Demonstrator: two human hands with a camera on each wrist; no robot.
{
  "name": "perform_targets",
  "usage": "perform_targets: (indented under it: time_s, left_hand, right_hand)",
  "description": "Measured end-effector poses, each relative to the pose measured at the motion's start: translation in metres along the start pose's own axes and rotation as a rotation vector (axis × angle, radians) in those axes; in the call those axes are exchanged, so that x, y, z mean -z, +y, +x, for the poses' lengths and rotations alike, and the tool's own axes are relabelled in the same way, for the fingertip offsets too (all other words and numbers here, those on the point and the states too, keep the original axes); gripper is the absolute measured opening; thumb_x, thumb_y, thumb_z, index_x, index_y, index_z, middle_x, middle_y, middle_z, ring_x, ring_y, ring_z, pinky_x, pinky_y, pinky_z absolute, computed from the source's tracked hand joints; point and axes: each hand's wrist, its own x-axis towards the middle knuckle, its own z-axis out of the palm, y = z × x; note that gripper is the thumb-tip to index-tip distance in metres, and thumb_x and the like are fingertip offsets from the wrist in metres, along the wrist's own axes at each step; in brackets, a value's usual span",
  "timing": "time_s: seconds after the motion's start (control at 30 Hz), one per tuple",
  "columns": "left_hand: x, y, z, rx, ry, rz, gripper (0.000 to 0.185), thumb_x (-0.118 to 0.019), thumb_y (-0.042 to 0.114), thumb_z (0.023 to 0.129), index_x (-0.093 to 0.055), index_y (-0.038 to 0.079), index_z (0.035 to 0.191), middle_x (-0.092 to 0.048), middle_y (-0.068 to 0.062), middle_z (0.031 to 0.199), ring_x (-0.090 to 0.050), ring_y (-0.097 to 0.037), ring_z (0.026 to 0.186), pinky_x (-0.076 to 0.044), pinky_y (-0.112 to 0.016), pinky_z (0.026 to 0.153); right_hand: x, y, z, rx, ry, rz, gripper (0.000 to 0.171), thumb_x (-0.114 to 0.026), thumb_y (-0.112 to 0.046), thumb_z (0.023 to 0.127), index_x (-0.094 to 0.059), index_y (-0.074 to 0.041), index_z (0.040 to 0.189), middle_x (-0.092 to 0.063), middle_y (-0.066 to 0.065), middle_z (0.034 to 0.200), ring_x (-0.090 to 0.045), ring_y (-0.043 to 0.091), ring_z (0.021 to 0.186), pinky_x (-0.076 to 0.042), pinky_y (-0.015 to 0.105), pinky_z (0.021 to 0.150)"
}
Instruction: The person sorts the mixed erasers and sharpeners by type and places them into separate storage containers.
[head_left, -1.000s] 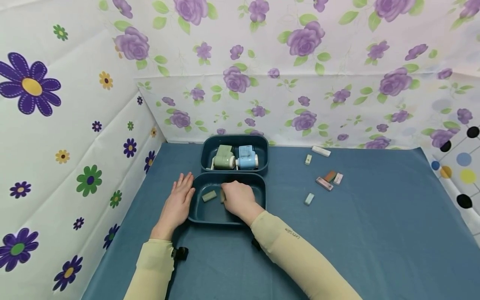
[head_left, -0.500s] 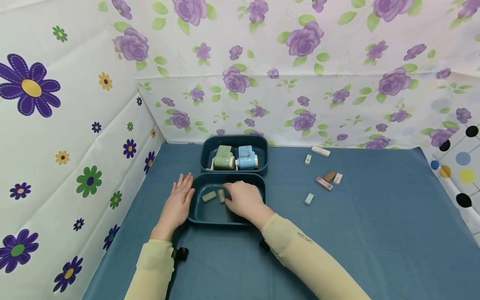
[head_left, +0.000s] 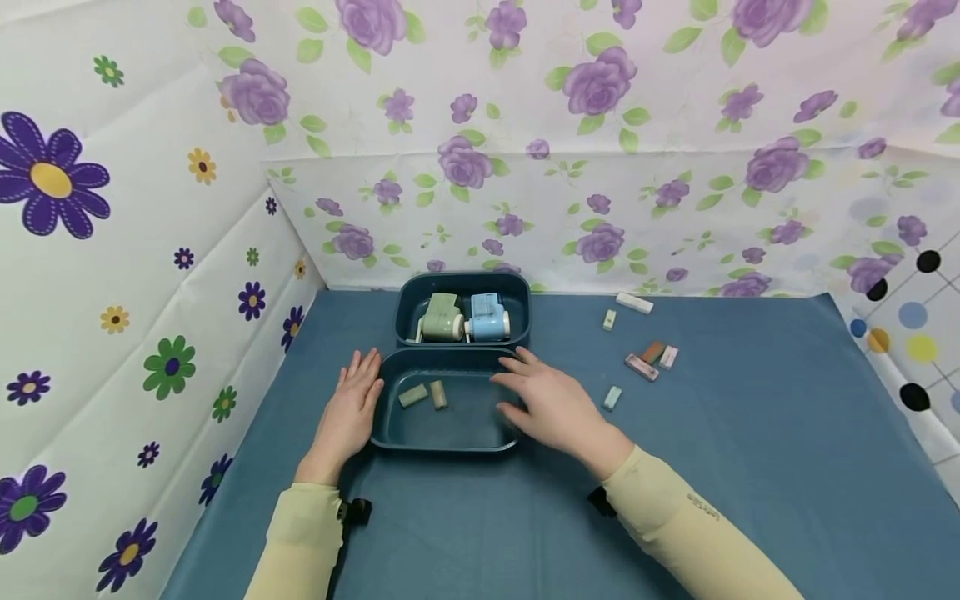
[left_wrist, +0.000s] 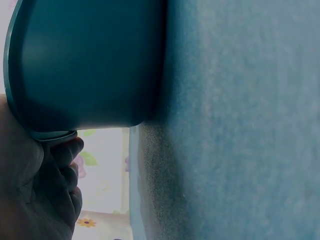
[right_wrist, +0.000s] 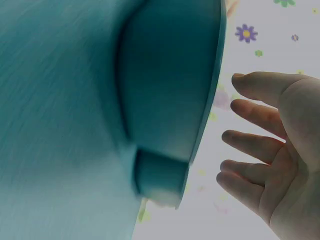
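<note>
Two dark teal trays stand end to end on a blue cloth. The near tray [head_left: 450, 442] holds a pale green block [head_left: 413, 395] and a tan block [head_left: 438, 393] side by side. My left hand [head_left: 356, 390] lies flat against this tray's left wall [left_wrist: 90, 65], its fingers [left_wrist: 62, 165] under the rim. My right hand [head_left: 536, 390] hovers over the tray's right rim, fingers spread and holding nothing. In the right wrist view the open right hand [right_wrist: 265, 150] is just off the tray wall [right_wrist: 165, 90]. The far tray [head_left: 462, 283] holds a green roller [head_left: 442, 318] and a blue roller [head_left: 487, 317].
Several small blocks lie loose on the cloth to the right: a white one [head_left: 634, 302], a pale one [head_left: 609, 319], a cluster [head_left: 651, 358] and a light blue one [head_left: 612, 397]. Floral walls close in at the left and back.
My right hand has left the tan block in the near tray beside the green one, opened, and moved right to the tray's right rim. The left hand has stayed put.
</note>
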Motion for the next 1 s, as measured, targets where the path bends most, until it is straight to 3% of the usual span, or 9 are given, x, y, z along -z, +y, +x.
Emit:
perform_targets:
  time_s: [0.23, 0.5, 0.8, 1.0]
  left_hand:
    - [0.0, -0.001, 0.0, 0.004, -0.002, -0.003, 0.054, -0.04, 0.022, 0.119, -0.032, -0.003, 0.166, -0.026, -0.016, 0.175, -0.009, -0.035, 0.164, -0.004, -0.052, 0.133]
    - [0.0, 0.001, 0.001, 0.008, -0.004, -0.002, 0.054, -0.042, 0.02, 0.118, -0.031, -0.002, 0.166, -0.025, -0.016, 0.175, -0.009, -0.034, 0.164, -0.004, -0.051, 0.133]
    - [0.001, 0.001, 0.001, 0.008, -0.008, -0.002, 0.054, -0.041, 0.02, 0.119, -0.031, -0.003, 0.166, -0.025, -0.016, 0.175, -0.009, -0.034, 0.164, -0.004, -0.051, 0.133]
    - [0.002, 0.002, 0.0, 0.009, -0.007, -0.004, 0.055, -0.039, 0.024, 0.119, -0.031, -0.003, 0.166, -0.025, -0.016, 0.175, -0.009, -0.035, 0.164, -0.004, -0.051, 0.133]
  right_hand:
    - [0.014, 0.027, -0.02, -0.124, 0.04, -0.008, 0.042, -0.079, -0.029, 0.101, -0.073, -0.013, 0.14, -0.059, 0.017, 0.154, -0.042, 0.04, 0.153, -0.058, 0.057, 0.1]
    - [0.024, 0.064, -0.046, -0.275, 0.058, -0.014, 0.048, -0.079, -0.026, 0.101, -0.069, -0.009, 0.145, -0.057, 0.022, 0.155, -0.04, 0.046, 0.152, -0.047, 0.066, 0.11]
    - [0.026, 0.093, -0.074, -0.442, -0.034, -0.029, 0.062, -0.082, -0.028, 0.098, -0.061, -0.004, 0.151, -0.048, 0.03, 0.159, -0.031, 0.054, 0.153, -0.048, 0.072, 0.104]
    - [0.023, 0.104, -0.083, -0.468, -0.075, -0.049, 0.072, -0.086, -0.035, 0.093, -0.06, 0.0, 0.15, -0.044, 0.031, 0.161, -0.033, 0.054, 0.151, -0.05, 0.07, 0.102]
